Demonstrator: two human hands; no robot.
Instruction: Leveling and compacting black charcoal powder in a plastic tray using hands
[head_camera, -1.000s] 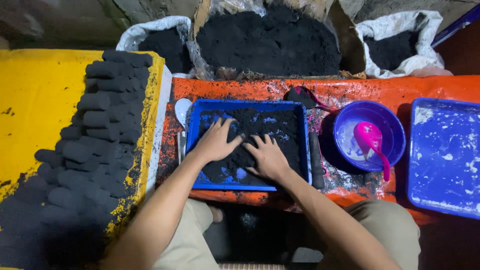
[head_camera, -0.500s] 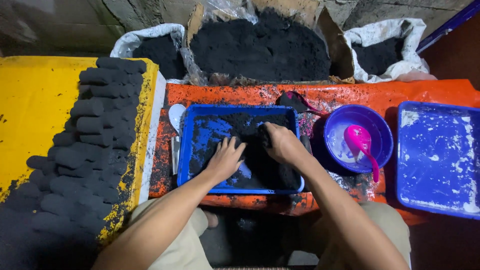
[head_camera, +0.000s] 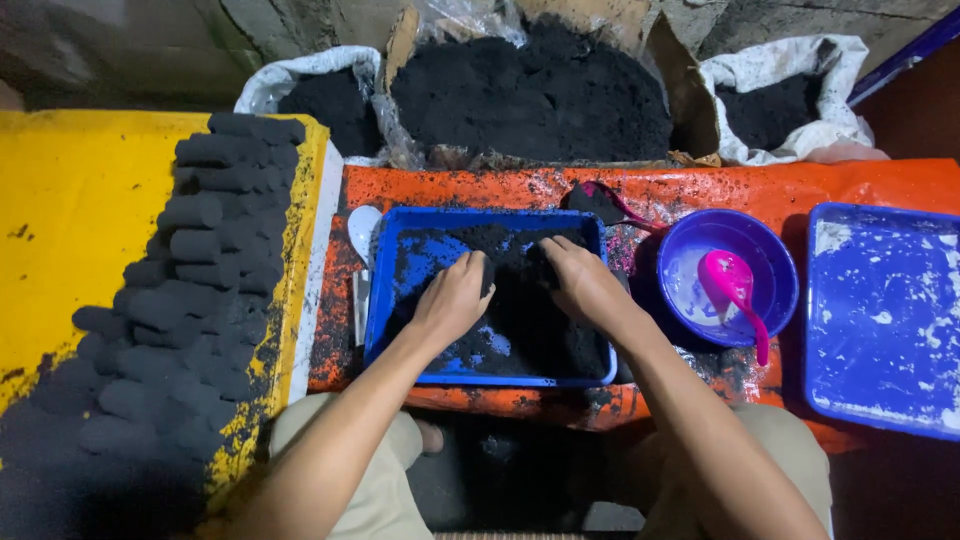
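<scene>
Both hands have shifted toward the tray's (head_camera: 385, 300) far end. Left hand (head_camera: 452, 298) and right hand (head_camera: 580, 285) curl loosely, gathering black powder (head_camera: 530, 320). Mixing stage, judged; compacting likely needs firmer pressure.

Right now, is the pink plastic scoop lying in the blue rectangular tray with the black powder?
No, the pink plastic scoop rests in the round purple bowl, beside the blue rectangular tray.
</scene>
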